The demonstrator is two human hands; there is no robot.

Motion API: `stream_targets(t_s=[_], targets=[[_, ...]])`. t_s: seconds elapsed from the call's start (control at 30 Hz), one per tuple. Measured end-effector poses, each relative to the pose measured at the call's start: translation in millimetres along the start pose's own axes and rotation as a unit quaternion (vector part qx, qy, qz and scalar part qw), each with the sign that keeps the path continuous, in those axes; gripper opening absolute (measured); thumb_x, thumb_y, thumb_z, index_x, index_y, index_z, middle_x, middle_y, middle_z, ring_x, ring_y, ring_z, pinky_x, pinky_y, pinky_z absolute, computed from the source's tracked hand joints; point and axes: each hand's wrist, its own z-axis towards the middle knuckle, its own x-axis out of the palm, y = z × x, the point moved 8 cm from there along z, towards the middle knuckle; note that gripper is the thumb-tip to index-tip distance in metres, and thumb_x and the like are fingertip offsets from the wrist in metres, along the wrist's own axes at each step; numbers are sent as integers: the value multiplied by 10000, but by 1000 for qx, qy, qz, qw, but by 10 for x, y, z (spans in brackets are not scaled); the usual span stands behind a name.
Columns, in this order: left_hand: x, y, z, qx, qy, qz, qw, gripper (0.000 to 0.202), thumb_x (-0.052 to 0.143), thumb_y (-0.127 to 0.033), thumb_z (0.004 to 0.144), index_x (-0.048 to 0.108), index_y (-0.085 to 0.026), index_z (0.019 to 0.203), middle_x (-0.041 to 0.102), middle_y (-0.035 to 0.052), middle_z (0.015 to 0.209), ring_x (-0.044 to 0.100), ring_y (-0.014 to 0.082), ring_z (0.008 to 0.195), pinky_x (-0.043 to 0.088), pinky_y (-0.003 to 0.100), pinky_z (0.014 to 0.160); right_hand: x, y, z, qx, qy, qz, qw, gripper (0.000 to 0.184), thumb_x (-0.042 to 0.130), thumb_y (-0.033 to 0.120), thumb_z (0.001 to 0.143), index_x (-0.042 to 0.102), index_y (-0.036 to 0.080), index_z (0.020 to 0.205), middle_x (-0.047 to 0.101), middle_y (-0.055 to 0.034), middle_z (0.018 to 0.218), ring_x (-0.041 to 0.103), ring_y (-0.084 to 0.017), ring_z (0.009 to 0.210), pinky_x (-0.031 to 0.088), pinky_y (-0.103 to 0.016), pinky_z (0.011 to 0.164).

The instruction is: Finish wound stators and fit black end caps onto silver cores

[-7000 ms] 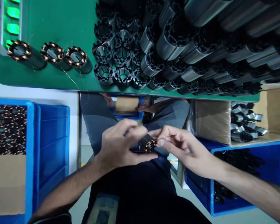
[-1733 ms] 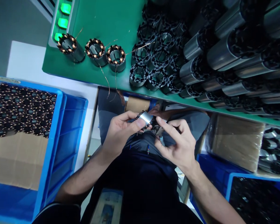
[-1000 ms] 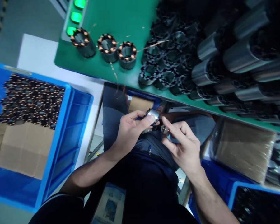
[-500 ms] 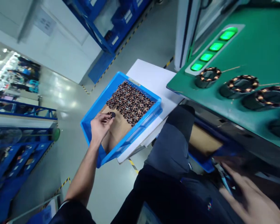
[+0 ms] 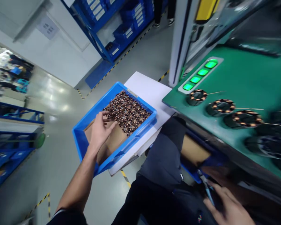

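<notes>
Left hand [image 5: 100, 132] lies palm-down in blue crate [image 5: 132, 142], far left, fingertips at edge of wound stators [image 5: 128, 111]; grasp hidden. Right hand [image 5: 228, 209], near right, blurred beside thin tool [image 5: 207, 190]; grip unclear.

Left sleeve [image 5: 61, 217]: dark and short, with a thin pale edge, well below the blue crate [image 5: 82, 147].
Left forearm: bare from the sleeve up to the left hand [image 5: 100, 131], over the crate.
Right hand [image 5: 229, 211]: bare and blurred, well to the right of the crate.
Top [image 5: 152, 203]: plain, navy to black, below and right of the crate.
Mark [image 5: 199, 217]: small red and blue spot on the top, on its side away from the crate.
Trousers [image 5: 166, 156]: grey-blue smooth cloth, just right of the crate.
</notes>
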Motion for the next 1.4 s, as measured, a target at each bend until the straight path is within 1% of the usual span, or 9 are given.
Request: stream_targets(t_s=[0.2, 0.33, 0.43, 0.53, 0.7, 0.8, 0.93, 1.23, 1.4], targets=[[638, -1823, -315, 344, 29, -110, 932, 310, 830, -390, 1128, 736, -262, 1395, 764, 88, 1484, 731, 249, 1428, 606, 441, 1231, -164, 369, -32, -9, 12, 6, 1000, 464, 541, 450, 1087, 913, 221, 1244, 915, -165, 1179, 924, -368, 1101, 788, -457, 895], [1364, -2469, -140, 413, 115, -65, 901, 316, 749, -279, 1167, 709, -180, 1464, 707, 159, 1553, 676, 292, 1506, 551, 481, 1290, -292, 435, -177, 7, -5, 18, 1000, 474, 540, 439, 1145, 901, 219, 1359, 909, -159, 1325, 907, -349, 1237, 782, -442, 982], [1610, -2561, 18, 422, 107, 18, 900, 208, 749, -310, 1163, 791, -196, 1332, 749, 149, 1497, 690, 356, 1444, 571, 536, 1202, -282, 272, -349, 65, 12, 47, 997, 525, 537, 471, 1145, 891, 198, 1419, 884, -166, 1426, 881, -341, 1323, 759, -439, 1072], [1445, -2571, -72, 436, 70, -21, 897, 143, 745, -352, 1171, 806, -222, 1176, 821, 96, 1337, 756, 314, 1290, 590, 496, 1128, -285, 205, -543, 96, -2, 75, 993, 566, 527, 503, 1146, 893, 181, 1433, 876, -172, 1448, 875, -339, 1335, 746, -431, 1102], [1109, -2662, -802, 442, 153, -200, 861, 126, 830, -192, 1050, 714, -231, 1020, 850, 40, 1246, 826, 206, 1182, 639, 332, 1017, -648, 678, -702, 60, -114, 140, 982, 440, 620, 441, 1184, 873, 242, 1484, 910, -129, 1306, 903, -284, 1193, 749, -352, 994], [1165, -2753, -1311, 467, 198, -203, 838, 154, 883, -149, 976, 753, -229, 999, 841, 38, 1236, 815, 168, 1104, 637, 269, 948, -944, 1027, -607, 26, -147, 197, 969, 424, 662, 284, 1173, 818, 287, 1567, 861, -53, 1097, 839, -181, 925, 700, -253, 839], [1390, -2781, -1663, 464, 233, -211, 828, 191, 962, -253, 1003, 776, -215, 979, 836, 39, 1192, 807, 145, 1034, 628, 228, 904, -1170, 1224, -481, -3, -163, 229, 960, 540, 669, 182, 1146, 746, 333, 1659, 762, -11, 1036, 742, -160, 912, 661, -253, 858], [1427, -2837, -1802, 482, 216, -204, 824, 282, 963, -348, 1025, 740, -224, 904, 855, 11, 1075, 796, 124, 881, 571, 227, 789, -1159, 1193, -510, -5, -155, 257, 954, 593, 664, 180, 1159, 691, 401, 1708, 832, -24, 1338, 785, -191, 1239, 655, -311, 1098], [1444, -2835, -1840, 487, 230, -204, 817, 286, 946, -315, 1033, 722, -213, 888, 860, 24, 1068, 806, 132, 895, 580, 227, 788, -1214, 1215, -526, -12, -170, 240, 956, 610, 673, 132, 1101, 747, 380, 1653, 869, 4, 1219, 767, -153, 973, 663, -247, 912]])
